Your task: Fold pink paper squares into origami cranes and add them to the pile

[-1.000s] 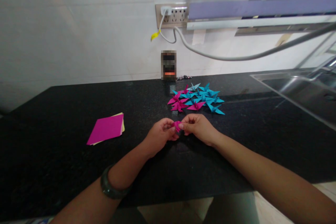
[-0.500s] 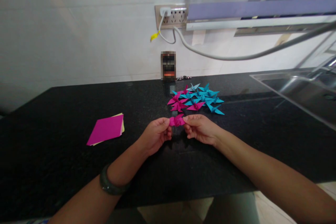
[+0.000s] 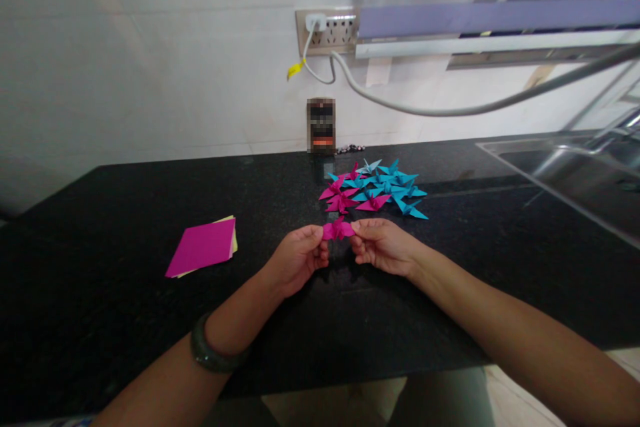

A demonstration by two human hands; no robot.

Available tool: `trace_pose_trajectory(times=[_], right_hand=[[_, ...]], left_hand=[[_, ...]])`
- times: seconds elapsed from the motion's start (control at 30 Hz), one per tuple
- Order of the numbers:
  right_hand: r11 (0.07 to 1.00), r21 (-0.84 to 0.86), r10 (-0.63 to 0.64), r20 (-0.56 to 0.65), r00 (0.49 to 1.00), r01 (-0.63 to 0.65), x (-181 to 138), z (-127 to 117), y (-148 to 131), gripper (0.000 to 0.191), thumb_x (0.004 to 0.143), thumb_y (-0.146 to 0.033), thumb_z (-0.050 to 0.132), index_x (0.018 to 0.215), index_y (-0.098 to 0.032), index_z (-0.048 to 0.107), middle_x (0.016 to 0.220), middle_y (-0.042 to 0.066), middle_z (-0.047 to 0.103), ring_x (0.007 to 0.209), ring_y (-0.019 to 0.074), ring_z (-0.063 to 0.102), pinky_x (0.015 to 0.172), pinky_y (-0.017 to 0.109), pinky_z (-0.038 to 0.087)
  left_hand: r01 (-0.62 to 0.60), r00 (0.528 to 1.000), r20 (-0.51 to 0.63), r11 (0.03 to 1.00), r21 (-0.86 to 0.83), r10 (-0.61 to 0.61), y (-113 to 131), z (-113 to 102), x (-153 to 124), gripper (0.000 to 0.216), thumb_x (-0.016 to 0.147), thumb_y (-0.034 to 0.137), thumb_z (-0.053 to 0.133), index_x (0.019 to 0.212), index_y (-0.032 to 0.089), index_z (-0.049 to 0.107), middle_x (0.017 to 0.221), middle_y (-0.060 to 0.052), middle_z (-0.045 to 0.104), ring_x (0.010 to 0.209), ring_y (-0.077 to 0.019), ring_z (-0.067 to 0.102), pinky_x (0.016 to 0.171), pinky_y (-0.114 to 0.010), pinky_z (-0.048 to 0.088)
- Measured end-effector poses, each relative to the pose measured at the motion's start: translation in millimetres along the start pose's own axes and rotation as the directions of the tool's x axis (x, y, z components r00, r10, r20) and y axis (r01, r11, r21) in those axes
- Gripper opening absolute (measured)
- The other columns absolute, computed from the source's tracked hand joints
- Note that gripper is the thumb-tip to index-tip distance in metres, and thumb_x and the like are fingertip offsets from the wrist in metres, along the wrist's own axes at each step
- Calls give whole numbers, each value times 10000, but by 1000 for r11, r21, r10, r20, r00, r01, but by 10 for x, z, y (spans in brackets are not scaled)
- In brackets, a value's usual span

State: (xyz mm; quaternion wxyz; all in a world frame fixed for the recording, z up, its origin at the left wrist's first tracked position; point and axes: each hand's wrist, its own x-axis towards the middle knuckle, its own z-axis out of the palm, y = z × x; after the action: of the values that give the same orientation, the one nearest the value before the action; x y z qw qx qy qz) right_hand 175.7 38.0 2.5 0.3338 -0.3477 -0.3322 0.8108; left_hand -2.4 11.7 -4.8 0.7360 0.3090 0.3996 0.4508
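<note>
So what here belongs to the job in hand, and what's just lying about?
Belonging, I think:
pink folded-paper piece in left hand and right hand
pink, blue and pale folded-paper birds
square pink-topped paper stack

Apparently just lying about:
dark, pixelated rectangular object at the white wall
small speckled strand beside it

My left forearm (image 3: 235,323), bare, enters from lower left and slants up and inward; my right forearm (image 3: 493,307), also bare, slants in from lower right, so the two converge ahead of me. Left hand (image 3: 299,260): thumb (image 3: 313,237) pressed in a pinch at its tip, the lower fingers curled loosely under toward the palm. Right hand (image 3: 386,247) nearly mirrors it at about the same height, thumb (image 3: 365,230) pointing inward, other fingers bent below, fingertips of both hands facing each other, near but apart.
</note>
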Motion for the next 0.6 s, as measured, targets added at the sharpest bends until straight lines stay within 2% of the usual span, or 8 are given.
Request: trace_pose_trajectory(times=[0.3, 0.47, 0.6], right_hand=[[1000, 9, 12, 31, 999, -13, -3, 5, 12, 92, 750, -152, 608, 686, -111, 556, 486, -37, 533, 399, 52, 504, 423, 204, 539], [998, -52, 33, 100, 994, -28, -17, -5, 19, 169, 697, -226, 682, 680, -109, 560, 483, -37, 556, 394, 51, 525, 416, 183, 536], [993, -113, 37, 73, 997, -29, -18, -2, 24, 200, 653, -239, 707, 653, -114, 551, 444, -50, 540, 343, 46, 496, 359, 153, 496]], left_hand=[[21, 999, 47, 999, 40, -23, -16, -4, -4, 227, 661, 269, 699, 651, 117, 530, 497, 39, 494, 410, -35, 438, 410, -143, 371], [34, 998, 47, 996, 77, -38, -23, 22, -22, 209, 673, 273, 689, 677, 116, 552, 528, 30, 521, 426, -46, 475, 430, -161, 386], [57, 995, 71, 996, 71, -62, -7, 29, -39, 199, 685, 283, 681, 695, 120, 567, 545, 25, 532, 438, -57, 495, 434, -174, 407]])
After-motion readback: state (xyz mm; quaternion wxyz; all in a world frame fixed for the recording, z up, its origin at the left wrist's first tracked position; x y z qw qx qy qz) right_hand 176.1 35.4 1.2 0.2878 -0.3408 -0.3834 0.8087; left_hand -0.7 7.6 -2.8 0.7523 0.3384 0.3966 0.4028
